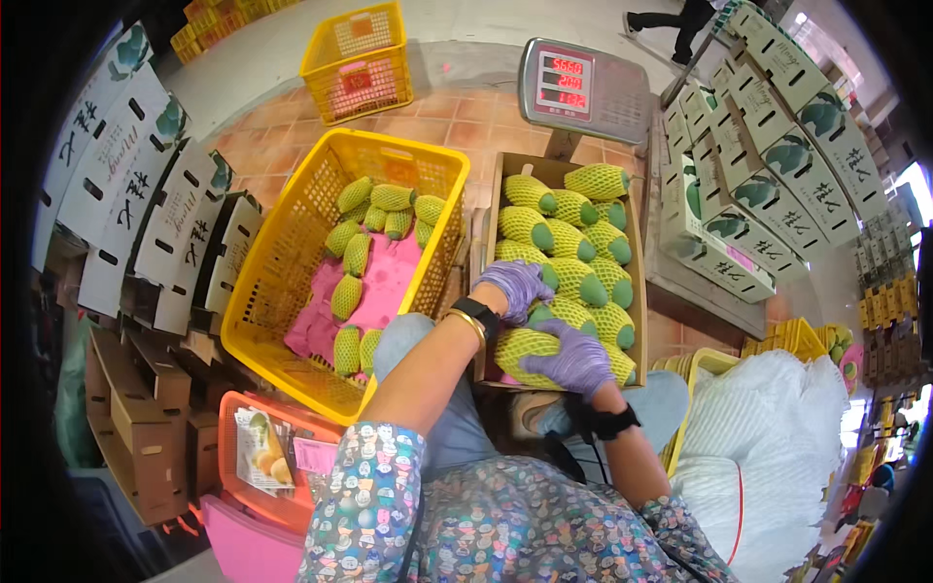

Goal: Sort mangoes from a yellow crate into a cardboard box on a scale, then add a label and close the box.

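A cardboard box (639, 306) stands before me, filled with green mangoes in yellow-green foam nets (576, 280). My left hand (516, 289), in a purple glove, rests with bent fingers on mangoes at the box's left side; whether it grips one is unclear. My right hand (572, 357), gloved too, lies over a netted mango (526, 355) at the near end, its fingers reaching across the fruit. To the left, a yellow plastic crate (270, 291) holds several smaller netted mangoes (347, 297) on pink paper (383, 273).
Beyond the box stands a digital scale (583, 91). Printed cartons are stacked left (120, 167) and right (773, 167). An empty yellow crate (357, 65) is farther off. White foam nets (765, 437) fill a crate at right; an orange basket (232, 437) stands near left. A person's legs (674, 29) show beyond.
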A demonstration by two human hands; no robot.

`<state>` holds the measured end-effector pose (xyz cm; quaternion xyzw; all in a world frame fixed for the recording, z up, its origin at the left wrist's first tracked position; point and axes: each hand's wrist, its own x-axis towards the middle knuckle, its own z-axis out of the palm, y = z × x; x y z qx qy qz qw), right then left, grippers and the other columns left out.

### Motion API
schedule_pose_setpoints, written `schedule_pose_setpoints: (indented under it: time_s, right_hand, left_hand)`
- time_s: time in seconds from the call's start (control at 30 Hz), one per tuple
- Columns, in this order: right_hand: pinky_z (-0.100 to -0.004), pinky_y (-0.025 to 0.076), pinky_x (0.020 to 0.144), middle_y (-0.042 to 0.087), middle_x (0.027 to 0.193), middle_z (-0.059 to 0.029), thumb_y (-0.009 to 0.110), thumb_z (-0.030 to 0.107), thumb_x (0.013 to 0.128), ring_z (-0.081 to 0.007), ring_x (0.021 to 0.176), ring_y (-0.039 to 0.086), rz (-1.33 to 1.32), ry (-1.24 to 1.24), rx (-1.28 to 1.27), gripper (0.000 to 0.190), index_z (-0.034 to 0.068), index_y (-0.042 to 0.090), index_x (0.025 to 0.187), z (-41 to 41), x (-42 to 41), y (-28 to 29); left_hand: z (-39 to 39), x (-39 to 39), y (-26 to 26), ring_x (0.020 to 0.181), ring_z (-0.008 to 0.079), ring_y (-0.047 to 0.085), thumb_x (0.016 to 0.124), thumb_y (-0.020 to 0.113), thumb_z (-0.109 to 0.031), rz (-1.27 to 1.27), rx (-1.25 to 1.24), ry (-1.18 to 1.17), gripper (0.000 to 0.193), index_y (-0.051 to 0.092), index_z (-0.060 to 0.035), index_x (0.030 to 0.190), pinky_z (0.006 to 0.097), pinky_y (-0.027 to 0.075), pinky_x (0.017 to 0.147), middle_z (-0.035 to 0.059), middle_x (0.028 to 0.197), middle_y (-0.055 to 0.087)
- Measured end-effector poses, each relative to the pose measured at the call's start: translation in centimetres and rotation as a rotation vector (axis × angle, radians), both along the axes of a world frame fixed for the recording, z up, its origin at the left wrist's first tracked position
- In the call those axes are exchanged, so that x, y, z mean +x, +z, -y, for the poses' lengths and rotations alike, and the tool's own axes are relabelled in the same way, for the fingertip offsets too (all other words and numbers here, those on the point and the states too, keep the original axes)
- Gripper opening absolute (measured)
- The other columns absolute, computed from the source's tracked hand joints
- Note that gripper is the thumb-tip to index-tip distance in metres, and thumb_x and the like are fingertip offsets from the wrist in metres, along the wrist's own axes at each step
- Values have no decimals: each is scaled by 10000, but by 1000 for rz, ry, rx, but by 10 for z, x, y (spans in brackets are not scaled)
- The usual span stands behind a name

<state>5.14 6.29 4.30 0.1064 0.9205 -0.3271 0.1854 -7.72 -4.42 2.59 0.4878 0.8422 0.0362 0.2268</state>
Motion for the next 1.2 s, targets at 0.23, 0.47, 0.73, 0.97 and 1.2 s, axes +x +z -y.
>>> schedule_pose_setpoints:
  time_s: [0.23, 0.47, 0.73, 0.97, 1.2]
  right_hand:
    - [-332, 415, 895, 523, 1151, -118, 685, 367, 673, -229, 1049, 516, 85, -447, -1384, 662, 13, 463, 1186, -58, 62, -6]
    - [-474, 524, 656, 517, 1116, -199, 614, 508, 715, -391, 909, 561, 68, -654, -1929, 774, 48, 328, 1268, -64, 96, -51]
    - [-449, 471, 751, 505, 1120, -156, 583, 479, 747, -308, 949, 542, -108, -744, -1613, 701, 72, 348, 1268, -46, 87, 4]
    - [-367, 387, 913, 491, 1162, -142, 565, 379, 801, -249, 1067, 471, -445, -64, -788, 560, 59, 412, 1235, 1, 40, 17]
    - [-412, 407, 854, 486, 1124, -184, 714, 266, 598, -333, 1018, 484, -254, 210, 487, 641, 122, 479, 1177, 19, -27, -19]
  left_hand:
    - [10, 1, -7, 1049, 276, 462, 596, 732, -268, -19, 61, -55, 602, 515, -255, 1157, 391, 404, 863, 72, 1105, 474]
    - [13, 15, -13, 1084, 270, 440, 616, 708, -298, -165, 67, -91, 628, 479, -199, 1192, 385, 368, 903, 103, 1155, 451]
    - [37, 70, 7, 1132, 285, 392, 684, 702, -295, 266, 738, 273, 702, 356, -113, 1267, 378, 357, 936, 140, 1237, 365]
    - [61, 98, 15, 938, 142, 522, 700, 705, -140, 1596, 1573, 840, 607, 376, -50, 1203, 285, 471, 797, 50, 1041, 511]
    - [186, 36, 6, 844, 150, 554, 673, 700, -115, 1155, 1702, 1165, 521, 447, -96, 1129, 312, 499, 741, 35, 966, 536]
